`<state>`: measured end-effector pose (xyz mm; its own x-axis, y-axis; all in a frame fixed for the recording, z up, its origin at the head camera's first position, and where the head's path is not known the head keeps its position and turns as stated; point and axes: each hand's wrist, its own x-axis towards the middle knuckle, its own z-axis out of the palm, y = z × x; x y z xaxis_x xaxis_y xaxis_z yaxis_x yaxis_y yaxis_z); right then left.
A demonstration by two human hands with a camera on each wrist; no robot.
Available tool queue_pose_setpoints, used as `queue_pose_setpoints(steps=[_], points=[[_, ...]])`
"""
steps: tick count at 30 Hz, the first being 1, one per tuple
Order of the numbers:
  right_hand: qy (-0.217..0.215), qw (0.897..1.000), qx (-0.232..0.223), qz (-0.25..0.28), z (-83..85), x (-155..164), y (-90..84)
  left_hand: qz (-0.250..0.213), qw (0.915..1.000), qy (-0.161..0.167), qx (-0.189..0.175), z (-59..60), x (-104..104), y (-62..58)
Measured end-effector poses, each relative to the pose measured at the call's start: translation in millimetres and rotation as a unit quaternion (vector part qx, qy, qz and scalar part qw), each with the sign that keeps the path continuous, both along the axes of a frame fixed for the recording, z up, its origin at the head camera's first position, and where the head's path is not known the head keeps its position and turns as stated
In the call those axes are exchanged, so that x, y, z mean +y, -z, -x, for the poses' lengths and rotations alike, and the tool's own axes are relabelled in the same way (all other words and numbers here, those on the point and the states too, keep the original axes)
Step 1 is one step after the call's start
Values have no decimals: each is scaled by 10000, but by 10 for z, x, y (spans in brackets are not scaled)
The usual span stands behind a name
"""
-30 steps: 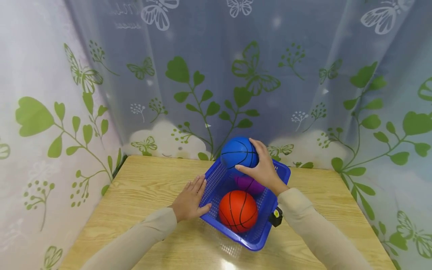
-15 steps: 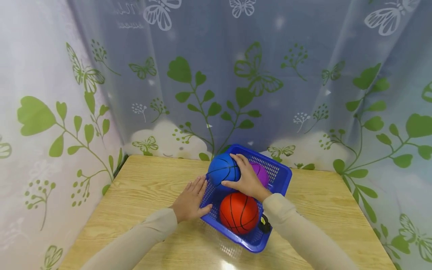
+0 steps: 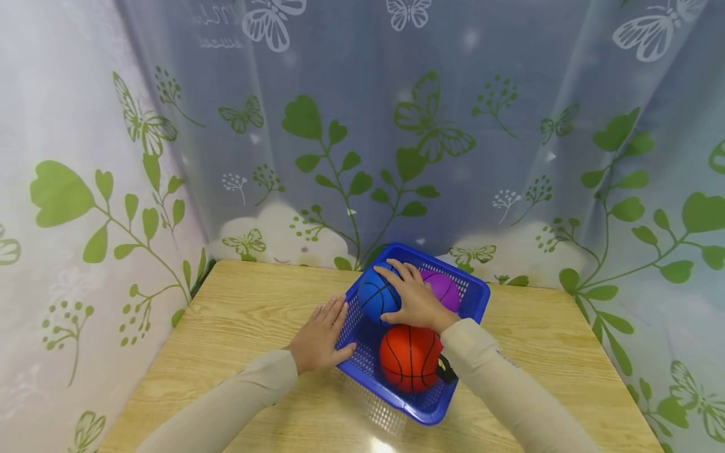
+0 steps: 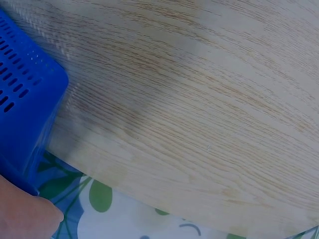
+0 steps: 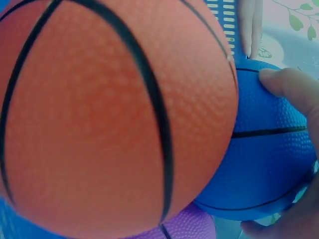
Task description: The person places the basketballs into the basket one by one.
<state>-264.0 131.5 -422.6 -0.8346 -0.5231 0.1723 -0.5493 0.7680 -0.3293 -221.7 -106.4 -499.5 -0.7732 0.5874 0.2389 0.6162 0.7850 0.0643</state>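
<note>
My right hand (image 3: 416, 301) sits over the blue ball (image 3: 376, 294), fingers spread and curled round its top and right flank; the right wrist view shows the thumb tip pressed onto the ball's pebbled skin (image 5: 269, 149). The ball is down inside the blue basket (image 3: 474, 290), in the far-left corner, close against the left wall. Purple ball (image 3: 444, 289) lies just to its right in the far-right corner; orange ball (image 3: 410, 357) fills the near end, touching the blue one in the wrist view.

Left hand (image 3: 319, 336) lies flat on the wooden table (image 3: 243, 314), fingers straight and loosely together, fingertips against the basket's left wall, thumb at the near-left edge. It holds nothing.

Key relation: the blue ball lies directly under my right palm, toward the left of the fingers. A ball has no long axis to line up. The left hand is near it too, but walled off by the basket side.
</note>
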Motion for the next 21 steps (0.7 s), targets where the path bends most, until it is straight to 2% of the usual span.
queue_pose_setpoints(steps=[8,17,21], points=[[-112,9993,-278,-212,44,-73,14,60,10000,-1,-54,9,23,56],[-35,9973,-579,460,89,-38,18,-96,9999,-13,54,5,-7,14],[113,9934,-916,687,65,-3,3,-95,9999,6,81,16,-2,25]])
